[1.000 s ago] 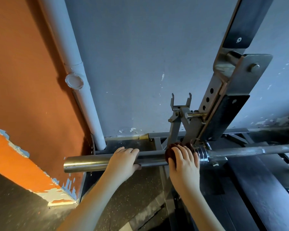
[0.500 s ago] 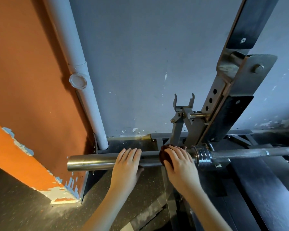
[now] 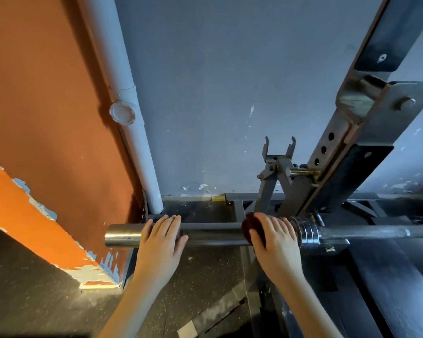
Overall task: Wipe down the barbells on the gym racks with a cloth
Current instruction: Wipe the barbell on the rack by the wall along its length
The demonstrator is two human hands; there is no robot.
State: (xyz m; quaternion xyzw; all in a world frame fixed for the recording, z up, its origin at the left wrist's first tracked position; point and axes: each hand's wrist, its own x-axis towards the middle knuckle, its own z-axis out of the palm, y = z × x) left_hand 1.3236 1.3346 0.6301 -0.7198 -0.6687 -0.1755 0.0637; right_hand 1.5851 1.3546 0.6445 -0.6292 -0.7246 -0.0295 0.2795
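Note:
A steel barbell (image 3: 213,234) lies level across the rack, its thick sleeve pointing left toward the orange wall. My left hand (image 3: 161,245) rests on top of the sleeve near its free end, fingers over the far side and thumb on the near side. My right hand (image 3: 275,242) holds a dark reddish-brown cloth (image 3: 250,230) wrapped over the sleeve, just left of the ribbed collar (image 3: 308,231). The thinner knurled shaft (image 3: 376,231) runs off to the right edge.
A slanted rack upright (image 3: 347,142) with pin holes and a bar catch (image 3: 277,152) rises behind my right hand. A white drain pipe (image 3: 130,113) runs down the corner between the orange wall (image 3: 47,106) and the grey wall. Dark speckled floor lies below.
My right hand and the cloth have slid left along the sleeve, away from the collar. My left hand has stayed on the sleeve.

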